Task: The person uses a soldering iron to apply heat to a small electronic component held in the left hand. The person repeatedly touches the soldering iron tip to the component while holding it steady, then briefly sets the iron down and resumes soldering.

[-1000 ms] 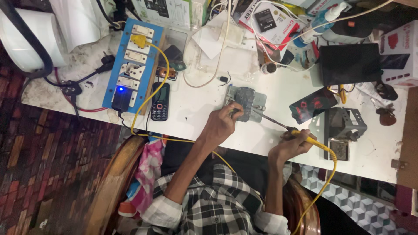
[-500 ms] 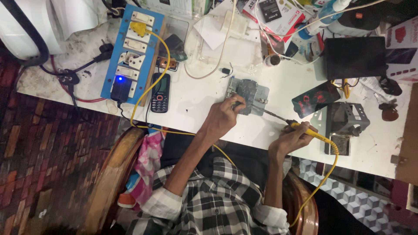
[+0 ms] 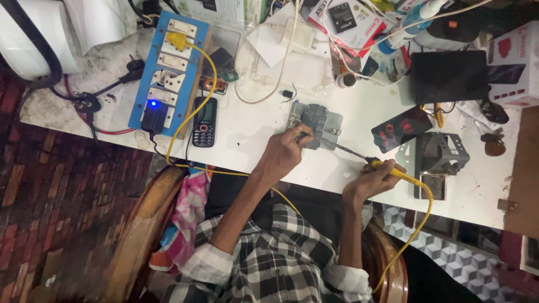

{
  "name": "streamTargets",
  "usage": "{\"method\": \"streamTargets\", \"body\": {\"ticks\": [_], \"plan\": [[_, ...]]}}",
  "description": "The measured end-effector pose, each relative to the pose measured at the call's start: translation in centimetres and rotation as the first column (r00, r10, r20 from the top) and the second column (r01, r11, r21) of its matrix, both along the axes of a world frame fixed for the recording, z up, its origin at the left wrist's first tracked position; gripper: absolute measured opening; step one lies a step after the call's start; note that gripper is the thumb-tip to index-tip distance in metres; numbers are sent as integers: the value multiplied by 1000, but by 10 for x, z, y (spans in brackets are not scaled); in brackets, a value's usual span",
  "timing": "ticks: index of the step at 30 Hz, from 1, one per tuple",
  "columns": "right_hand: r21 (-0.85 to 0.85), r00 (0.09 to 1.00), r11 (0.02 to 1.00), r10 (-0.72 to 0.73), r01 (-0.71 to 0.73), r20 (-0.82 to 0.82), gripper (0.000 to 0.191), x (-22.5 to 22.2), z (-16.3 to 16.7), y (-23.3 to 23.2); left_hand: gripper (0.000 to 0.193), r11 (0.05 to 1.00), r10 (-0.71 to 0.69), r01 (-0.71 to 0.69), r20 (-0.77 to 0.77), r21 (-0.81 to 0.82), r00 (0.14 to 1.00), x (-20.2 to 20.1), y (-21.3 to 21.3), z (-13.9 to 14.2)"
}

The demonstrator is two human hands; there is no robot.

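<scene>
Brick flooring [image 3: 50, 213] fills the left edge, and above it a white rounded container [image 3: 28, 33] sits at the table corner, cut off by the frame so its contents cannot be seen. Next along the white table [image 3: 252, 140] lies a blue power strip [image 3: 165, 70] with white sockets, a yellow plug at its top end and a black adapter [image 3: 152, 115] with a small blue light at its lower end. Just beside it a dark keypad phone [image 3: 205, 122] lies flat. Below the table edge a wooden chair back [image 3: 143, 230] curves, with a pink patterned cloth [image 3: 188, 216] draped over it.

The left hand [image 3: 285, 151] rests on the table with its fingers closed together, pinching at the near edge of a grey metal holder [image 3: 315, 124] that carries a dark circuit board; whether something thin is held between the fingertips is too small to tell. The board lies near the middle of the table, touching that hand. The right hand [image 3: 375, 178] is clamped around the yellow handle of a soldering iron [image 3: 387, 167], whose thin metal tip slants up toward the holder; its yellow cord [image 3: 418, 224] loops down past the table edge.

Further right a black phone with a red pattern [image 3: 401, 129] lies tilted, then a grey metal stand [image 3: 441, 154]. Behind these, a flat black box [image 3: 449, 76] is closed, and a white carton [image 3: 516, 62] is cut off at the right edge. The clutter of packets and cables along the far edge is too jumbled to sort out.
</scene>
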State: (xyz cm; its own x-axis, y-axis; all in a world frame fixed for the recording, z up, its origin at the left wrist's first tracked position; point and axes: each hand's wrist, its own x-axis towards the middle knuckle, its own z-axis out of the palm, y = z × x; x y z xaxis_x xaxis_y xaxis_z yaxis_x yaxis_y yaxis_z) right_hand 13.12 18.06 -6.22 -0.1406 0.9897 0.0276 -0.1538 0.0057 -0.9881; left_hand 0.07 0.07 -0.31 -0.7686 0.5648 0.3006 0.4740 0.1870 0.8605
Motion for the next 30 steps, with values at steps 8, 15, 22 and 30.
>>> {"method": "streamTargets", "body": {"ticks": [8, 15, 22, 30], "plan": [[11, 1000, 1000, -1, 1, 10, 20, -1, -2, 1, 13, 1000, 13, -13, 27, 9, 1000, 1, -1, 2], [19, 1000, 1000, 11, -11, -10, 18, -2, -6, 1, 11, 998, -39, 40, 16, -46, 999, 1, -1, -6], [51, 998, 998, 29, -27, -48, 17, -2, -7, -1, 14, 995, -96, 98, -386, -16, 917, 4, 0, -20], [50, 1000, 999, 14, -13, -25, 17, -6, -6, -1, 7, 991, 17, 2, -141, 136, 990, -6, -6, -29]]}}
